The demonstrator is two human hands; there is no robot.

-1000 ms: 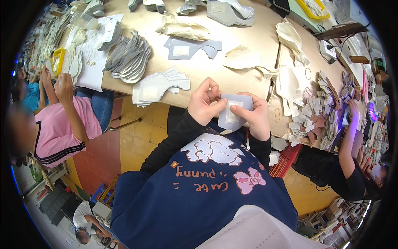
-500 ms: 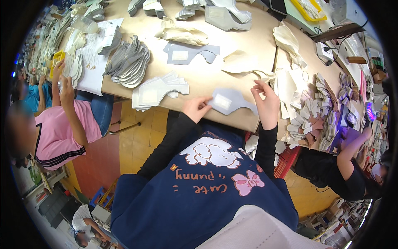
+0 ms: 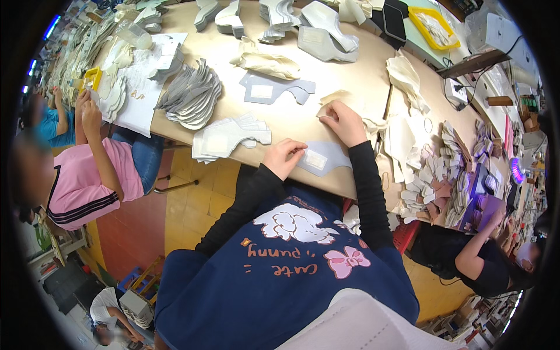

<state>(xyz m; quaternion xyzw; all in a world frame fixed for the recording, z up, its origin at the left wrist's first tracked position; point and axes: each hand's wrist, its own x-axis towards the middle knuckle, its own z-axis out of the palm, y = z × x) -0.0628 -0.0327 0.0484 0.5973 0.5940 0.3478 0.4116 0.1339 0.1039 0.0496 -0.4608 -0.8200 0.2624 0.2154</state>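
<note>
A grey cut shoe-upper piece with a white patch point(image 3: 322, 158) lies flat near the front edge of the tan worktable point(image 3: 361, 76). My left hand point(image 3: 283, 157) rests on its left end, fingers pressing on the piece by the patch. My right hand point(image 3: 344, 121) reaches farther onto the table, fingers on a beige piece point(image 3: 330, 98) beyond the grey one. Both arms wear black sleeves.
A stack of white pieces point(image 3: 230, 137) lies left of my hands, a fan of grey pieces point(image 3: 192, 96) behind it, another grey piece with patch point(image 3: 274, 88) farther back. A person in pink point(image 3: 87, 169) sits left; a person in black point(image 3: 478, 256) works right beside piles of small pieces point(image 3: 443, 175).
The grey piece, held up in both hands before, has been laid flat on the table. My right hand has left it and reached forward to the beige piece.
</note>
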